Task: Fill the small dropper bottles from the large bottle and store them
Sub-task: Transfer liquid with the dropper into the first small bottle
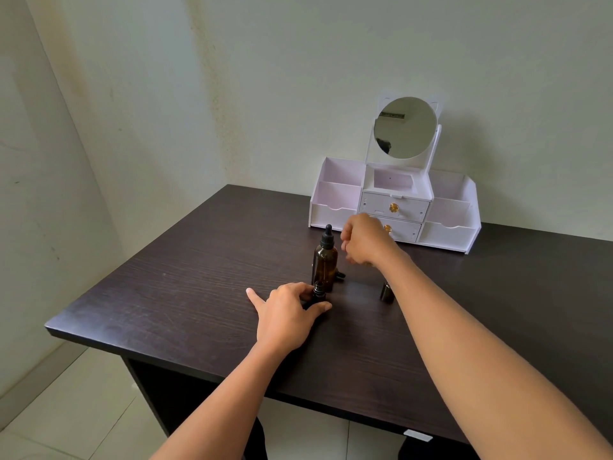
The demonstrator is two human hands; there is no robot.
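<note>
small dropper bottle [319, 291] pinched in left hand [286, 313], right hand [365, 241] curled, contents unclear

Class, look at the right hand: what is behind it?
The organiser's lower drawer, its gold knob peeking past the right hand. The drawer's left half is covered by the hand.

- Soft, even light fills my view, neither harsh nor dim.
- My right hand [365, 242] is smeared by motion blur.
- Only faint shadows lie on the dark desk [199, 260], which has a dull sheen.
- The wide lens bows the wall corner [84, 154] and stretches everything near the edges.
</note>
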